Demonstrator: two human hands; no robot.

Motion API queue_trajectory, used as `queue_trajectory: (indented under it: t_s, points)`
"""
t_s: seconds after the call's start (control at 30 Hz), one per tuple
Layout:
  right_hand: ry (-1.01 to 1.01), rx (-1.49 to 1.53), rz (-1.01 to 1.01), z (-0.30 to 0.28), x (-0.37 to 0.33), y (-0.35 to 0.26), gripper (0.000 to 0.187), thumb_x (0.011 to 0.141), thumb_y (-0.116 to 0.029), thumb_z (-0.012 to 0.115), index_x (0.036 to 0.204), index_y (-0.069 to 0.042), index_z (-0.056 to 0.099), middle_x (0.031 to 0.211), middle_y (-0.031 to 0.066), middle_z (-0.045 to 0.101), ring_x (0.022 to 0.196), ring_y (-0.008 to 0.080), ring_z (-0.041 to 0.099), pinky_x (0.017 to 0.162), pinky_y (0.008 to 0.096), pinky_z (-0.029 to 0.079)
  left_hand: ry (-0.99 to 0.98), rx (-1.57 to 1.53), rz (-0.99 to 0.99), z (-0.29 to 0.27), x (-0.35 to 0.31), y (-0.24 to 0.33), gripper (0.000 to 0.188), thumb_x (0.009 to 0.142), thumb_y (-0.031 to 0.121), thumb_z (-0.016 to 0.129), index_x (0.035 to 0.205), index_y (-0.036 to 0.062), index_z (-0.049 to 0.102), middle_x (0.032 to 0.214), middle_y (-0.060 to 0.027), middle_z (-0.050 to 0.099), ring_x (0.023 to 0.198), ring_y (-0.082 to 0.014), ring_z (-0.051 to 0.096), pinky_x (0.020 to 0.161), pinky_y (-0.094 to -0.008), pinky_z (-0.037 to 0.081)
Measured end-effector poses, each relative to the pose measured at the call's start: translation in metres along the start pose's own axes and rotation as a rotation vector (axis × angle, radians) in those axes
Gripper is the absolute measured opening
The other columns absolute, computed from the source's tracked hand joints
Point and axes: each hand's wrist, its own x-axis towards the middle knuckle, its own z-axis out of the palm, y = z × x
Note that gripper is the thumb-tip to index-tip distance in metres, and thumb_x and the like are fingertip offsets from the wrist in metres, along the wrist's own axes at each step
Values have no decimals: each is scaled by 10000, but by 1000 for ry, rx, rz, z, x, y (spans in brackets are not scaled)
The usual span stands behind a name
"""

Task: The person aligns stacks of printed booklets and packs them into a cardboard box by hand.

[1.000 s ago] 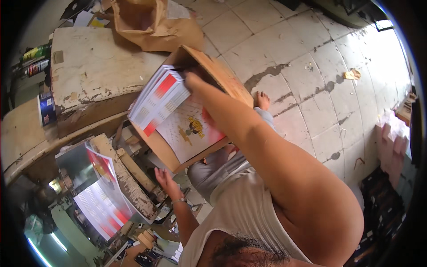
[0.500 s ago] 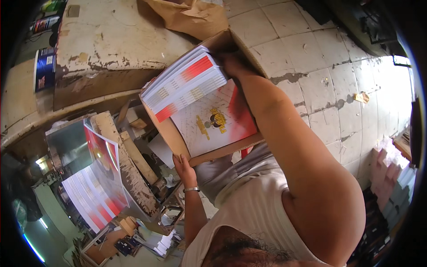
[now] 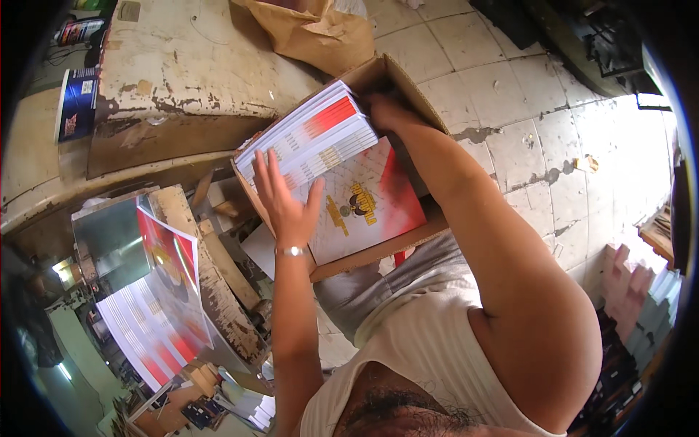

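An open cardboard box (image 3: 411, 237) in front of me holds a row of booklets (image 3: 313, 138) standing with their white and red spines up. Beside them in the same box lies a booklet flat (image 3: 357, 204), its cover white and red with a yellow and dark emblem. My left hand (image 3: 285, 207) is over the left end of the row, fingers spread, apparently touching the spines. Down in the far right corner of the box is my right hand (image 3: 386, 115), beside the row's right end. Shadow and the booklets hide its fingers.
A worn cream cabinet (image 3: 182, 65) stands behind the box, with crumpled brown paper (image 3: 317, 36) at its edge. More booklets (image 3: 149, 320) lie on a worn stand at the left. Cracked floor tiles (image 3: 510, 153) spread to the right. Pink and pale blue stacks (image 3: 633, 284) stand far right.
My left hand has let go of the box's near left edge and moved up onto the booklet spines, fingers spreading. My right hand stays in the box's far corner.
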Motion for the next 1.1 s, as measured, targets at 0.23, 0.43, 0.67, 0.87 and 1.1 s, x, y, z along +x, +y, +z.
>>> queue_trajectory:
  t_s: [0.23, 0.43, 0.67, 0.87, 1.1]
  points:
    - [-130, -203, -19, 1, -12, -13, 359, 981, -218, 523, 1247, -89, 725, 1320, 235, 662, 1238, 389, 639, 1058, 484, 485, -132, 257, -30, 51, 51, -24, 1139, 895, 669, 630, 1643, 11, 78, 1693, -295, 80, 1566, -486, 55, 1237, -633, 49]
    - [-74, -13, 16, 13, 0, 0, 361, 941, -168, 560, 1257, -88, 716, 1313, 232, 665, 1232, 390, 641, 1051, 478, 491, -153, 283, -35, 50, 48, -24, 1207, 848, 715, 650, 1632, -21, 101, 1684, -303, 109, 1562, -483, 82, 1245, -618, 67]
    - [82, -13, -15, 27, 7, 29, 421, 927, -99, 547, 1322, -140, 686, 1350, 182, 660, 1235, 387, 639, 1061, 468, 489, -74, 151, 8, 41, 78, 5, 1124, 905, 695, 587, 1632, -13, 106, 1680, -317, 87, 1566, -477, 62, 1249, -608, 60]
    - [111, -10, 57, 35, -8, 13, 441, 889, -58, 579, 1326, -95, 633, 1335, 229, 646, 1235, 413, 625, 1054, 501, 486, -92, 350, -114, 72, 82, -6, 970, 979, 690, 432, 1648, 55, 132, 1663, -358, 68, 1569, -482, 17, 1231, -637, -34]
    - [166, -32, 54, 44, 31, 35, 460, 869, -90, 666, 1321, -43, 596, 1360, 267, 609, 1280, 418, 580, 1074, 477, 467, 272, 210, -37, 58, 110, 8, 967, 961, 711, 455, 1664, 131, 131, 1686, -321, 5, 1556, -522, -32, 1190, -702, -66]
